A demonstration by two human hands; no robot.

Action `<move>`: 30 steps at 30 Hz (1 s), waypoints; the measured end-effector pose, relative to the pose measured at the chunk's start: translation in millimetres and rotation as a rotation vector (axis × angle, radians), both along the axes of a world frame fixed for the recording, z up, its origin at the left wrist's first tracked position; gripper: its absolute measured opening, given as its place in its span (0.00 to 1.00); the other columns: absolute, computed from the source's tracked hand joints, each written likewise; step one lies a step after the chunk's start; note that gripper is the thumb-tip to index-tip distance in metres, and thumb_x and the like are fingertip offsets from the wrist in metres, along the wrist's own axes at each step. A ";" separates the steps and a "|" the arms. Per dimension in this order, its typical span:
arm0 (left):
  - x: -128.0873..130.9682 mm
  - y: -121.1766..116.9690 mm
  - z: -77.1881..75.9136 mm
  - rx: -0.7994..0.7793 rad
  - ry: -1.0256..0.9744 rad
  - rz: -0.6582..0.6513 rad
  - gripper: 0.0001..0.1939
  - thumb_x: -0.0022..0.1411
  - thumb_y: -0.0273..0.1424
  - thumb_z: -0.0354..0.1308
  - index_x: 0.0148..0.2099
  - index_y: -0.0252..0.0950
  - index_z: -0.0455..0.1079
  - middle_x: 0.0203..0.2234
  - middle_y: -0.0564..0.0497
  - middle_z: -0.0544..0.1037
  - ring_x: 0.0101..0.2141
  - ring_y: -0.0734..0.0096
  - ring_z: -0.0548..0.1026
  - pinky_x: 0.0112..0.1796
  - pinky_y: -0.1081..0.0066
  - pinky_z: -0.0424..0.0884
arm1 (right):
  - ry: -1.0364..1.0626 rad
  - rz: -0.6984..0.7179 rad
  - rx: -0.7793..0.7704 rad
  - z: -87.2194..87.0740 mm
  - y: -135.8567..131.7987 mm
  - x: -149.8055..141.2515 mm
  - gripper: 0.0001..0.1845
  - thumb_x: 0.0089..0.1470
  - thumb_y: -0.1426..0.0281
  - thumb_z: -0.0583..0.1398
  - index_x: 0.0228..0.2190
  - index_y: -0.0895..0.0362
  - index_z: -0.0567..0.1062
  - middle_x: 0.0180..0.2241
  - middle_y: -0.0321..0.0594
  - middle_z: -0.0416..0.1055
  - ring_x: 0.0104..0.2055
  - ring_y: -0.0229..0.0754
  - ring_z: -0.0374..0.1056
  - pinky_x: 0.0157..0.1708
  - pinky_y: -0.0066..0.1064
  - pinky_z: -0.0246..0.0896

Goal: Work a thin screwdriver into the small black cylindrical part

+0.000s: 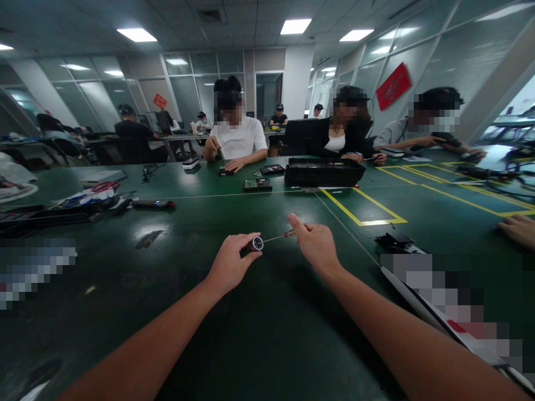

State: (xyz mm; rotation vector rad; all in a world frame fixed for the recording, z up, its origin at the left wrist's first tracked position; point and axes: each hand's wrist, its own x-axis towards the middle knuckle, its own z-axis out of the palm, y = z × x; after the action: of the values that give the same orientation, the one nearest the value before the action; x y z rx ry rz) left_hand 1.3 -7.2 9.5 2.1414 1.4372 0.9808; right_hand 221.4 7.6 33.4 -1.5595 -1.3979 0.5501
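Over the green tabletop [259, 312], my left hand [229, 262] is closed around a short dark cylinder [257, 243] with a silvery ring at its open end. That end is turned toward my right hand. My right hand [318, 245] grips a screwdriver [276, 238] by its reddish, partly see-through handle, with the thumb raised along it. The thin metal shaft points left, and its tip reaches the ringed end of the cylinder. Whether the tip touches something inside is too small to tell. My fingers hide most of the cylinder's body.
A black rectangular housing [324, 172] and a green circuit board [257, 184] lie farther back. A dark pen-shaped tool [153, 204] and red-handled pliers [106, 186] are at left. Co-workers sit across the table; another person's hand [518, 229] rests at the right edge.
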 end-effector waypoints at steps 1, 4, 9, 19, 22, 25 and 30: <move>0.1 0.1 0.0 -0.001 -0.006 -0.002 0.22 0.63 0.30 0.63 0.59 0.48 0.70 0.51 0.52 0.77 0.51 0.61 0.71 0.54 0.58 0.65 | -0.002 -0.003 0.003 -0.4 0.4 -0.1 0.38 0.53 0.37 0.53 0.12 0.55 0.67 0.11 0.35 0.60 0.15 0.36 0.55 0.18 0.31 0.47; 0.3 0.7 -0.9 0.011 -0.015 -0.011 0.22 0.63 0.30 0.63 0.59 0.48 0.70 0.51 0.52 0.77 0.51 0.62 0.72 0.54 0.59 0.66 | -0.018 -0.001 0.019 -0.3 1.1 -0.7 0.38 0.54 0.37 0.53 0.11 0.55 0.66 0.11 0.34 0.58 0.15 0.36 0.55 0.18 0.31 0.46; -1.1 2.4 -3.0 0.048 0.008 -0.003 0.22 0.63 0.29 0.63 0.59 0.46 0.70 0.50 0.51 0.77 0.51 0.61 0.72 0.53 0.58 0.67 | -0.085 0.034 0.022 4.0 -0.8 -1.4 0.39 0.55 0.37 0.51 0.09 0.54 0.61 0.10 0.33 0.54 0.14 0.34 0.51 0.17 0.32 0.42; -0.6 1.5 3.5 0.081 0.085 -0.005 0.20 0.64 0.30 0.62 0.58 0.44 0.71 0.50 0.50 0.78 0.50 0.59 0.72 0.55 0.52 0.65 | -0.151 0.103 0.056 4.7 -3.5 -0.1 0.34 0.56 0.43 0.55 0.11 0.54 0.66 0.11 0.31 0.55 0.15 0.33 0.49 0.18 0.31 0.40; -0.6 1.4 2.7 0.079 0.091 -0.011 0.20 0.64 0.30 0.61 0.58 0.44 0.71 0.51 0.50 0.78 0.50 0.59 0.72 0.55 0.53 0.65 | -0.173 0.114 0.061 4.4 -4.5 -0.8 0.33 0.56 0.44 0.56 0.13 0.55 0.69 0.11 0.32 0.56 0.15 0.34 0.50 0.18 0.31 0.41; -1.2 1.8 1.1 0.073 0.092 -0.020 0.20 0.64 0.31 0.61 0.58 0.44 0.71 0.51 0.50 0.78 0.50 0.59 0.72 0.54 0.54 0.65 | -0.194 0.129 0.066 4.5 -4.5 -1.5 0.32 0.57 0.44 0.55 0.15 0.55 0.72 0.12 0.32 0.59 0.16 0.34 0.52 0.19 0.31 0.42; -1.5 1.6 1.1 0.067 0.096 -0.023 0.20 0.64 0.30 0.61 0.58 0.44 0.71 0.51 0.50 0.78 0.51 0.59 0.72 0.53 0.55 0.66 | -0.237 0.129 0.079 7.1 -4.6 -2.7 0.32 0.57 0.45 0.55 0.16 0.56 0.74 0.13 0.34 0.61 0.17 0.35 0.54 0.20 0.31 0.42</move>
State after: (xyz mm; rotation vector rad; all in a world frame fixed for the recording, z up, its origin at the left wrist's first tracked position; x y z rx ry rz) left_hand -0.2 -5.6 10.6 2.2770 1.4390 0.9422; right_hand 218.8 3.0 40.5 -1.5155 -1.6881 0.3893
